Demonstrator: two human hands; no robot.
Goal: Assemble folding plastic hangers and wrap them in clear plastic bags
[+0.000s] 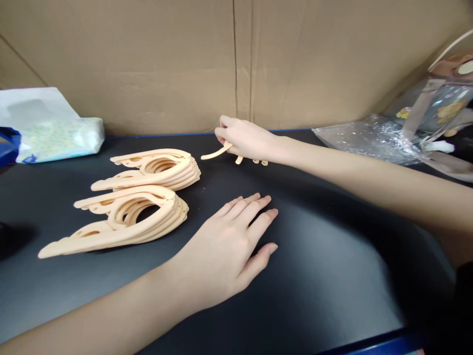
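My left hand (221, 246) lies palm down over the black table, its fingers stretched out and holding nothing. Farther back, near the cardboard wall, my right hand (242, 139) has its fingers closed on cream plastic hanger parts. A curved cream hook (216, 151) sticks out to the left of that hand, and small cream loops (260, 162) show under its wrist. The rest of what it grips is hidden. To the left of both hands lie two stacks of folded cream plastic hangers, a nearer stack (148, 230) and a farther stack (173, 173).
A brown cardboard wall (166, 64) rises behind the black table (318, 296). A soft tissue pack (61, 138) stands at the back left, beside something blue (8, 145). Crumpled clear plastic (365, 138) and a transparent bag (447, 103) occupy the back right.
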